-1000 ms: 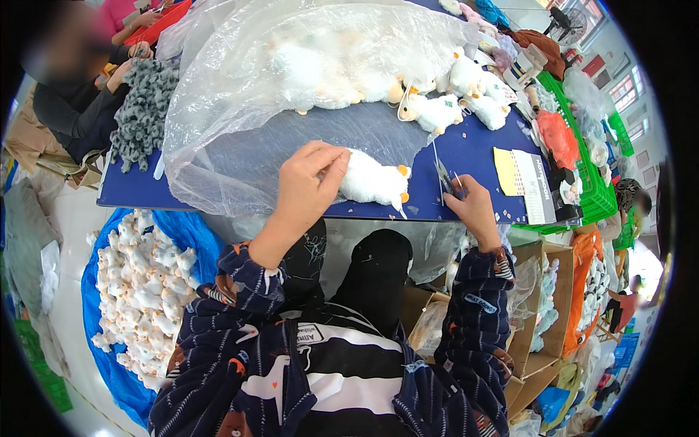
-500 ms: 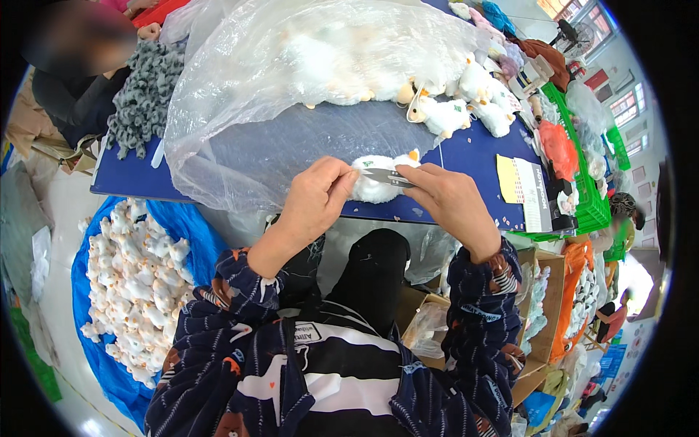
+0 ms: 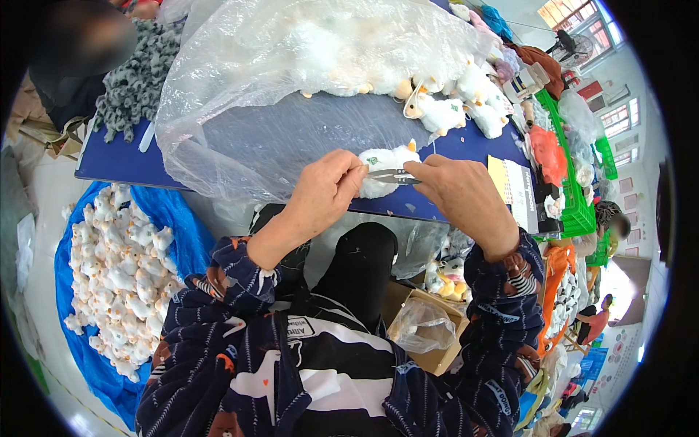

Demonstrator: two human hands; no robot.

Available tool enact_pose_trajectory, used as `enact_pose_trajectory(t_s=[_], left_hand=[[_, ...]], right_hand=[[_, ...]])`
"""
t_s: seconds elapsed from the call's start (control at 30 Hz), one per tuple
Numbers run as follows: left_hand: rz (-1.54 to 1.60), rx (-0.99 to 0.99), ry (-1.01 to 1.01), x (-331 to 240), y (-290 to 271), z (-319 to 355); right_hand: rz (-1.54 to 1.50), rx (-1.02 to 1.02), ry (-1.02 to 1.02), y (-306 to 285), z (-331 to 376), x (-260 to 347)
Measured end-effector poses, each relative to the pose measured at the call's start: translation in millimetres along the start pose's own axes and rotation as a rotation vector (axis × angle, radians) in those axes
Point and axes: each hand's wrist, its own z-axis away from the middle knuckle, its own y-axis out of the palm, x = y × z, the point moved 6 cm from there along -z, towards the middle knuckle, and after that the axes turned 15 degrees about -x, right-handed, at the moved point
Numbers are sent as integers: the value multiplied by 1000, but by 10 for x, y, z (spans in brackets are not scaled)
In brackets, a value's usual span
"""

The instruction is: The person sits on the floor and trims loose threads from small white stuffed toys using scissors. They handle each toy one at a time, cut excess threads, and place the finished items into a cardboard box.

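Observation:
At the near edge of the blue table lies a small white plush toy (image 3: 393,156) with a green mark on its side and an orange tip at the upper right. My left hand (image 3: 324,189) is closed in a pinch at the toy's left end; whether fur or a thread sits between the fingertips is too small to tell. My right hand (image 3: 466,193) grips a pair of thread snips (image 3: 393,175) between thumb and fingers. Their dark blades lie across the toy's near side and point toward my left fingertips.
A clear plastic sheet (image 3: 247,131) covers more white plush toys; several (image 3: 440,114) lie uncovered at its right. Left of the table, a blue bag (image 3: 191,226) is full of white pieces. Gray fluffy pieces (image 3: 138,80) sit far left, near another person. A calendar (image 3: 520,197) lies right.
The view has shifted slightly, showing more of the open box by my knee. My right hand has turned a little, and the snips lie flatter across the toy.

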Motion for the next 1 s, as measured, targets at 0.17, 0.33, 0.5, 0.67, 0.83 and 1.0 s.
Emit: enact_pose_trajectory(t_s=[0.17,0.33,0.5,0.67,0.83,1.0], left_hand=[[0,32,-33,22,4,-4],[16,16,-42,1,4,-7],[135,49,-193,105,26,-13],[282,-187,-235,199,-224,-82],[-185,-175,293,-196,-258,-52],[-341,-33,563,-398,33,137]], right_hand=[[-6,-12,-2,4,38,-46],[46,-39,-33,-6,18,-11],[75,-49,-42,37,62,-25],[-169,-225,301,-34,244,-508],[-60,-186,692,439,1154,-1308],[-252,-437,692,551,1225,-1007]])
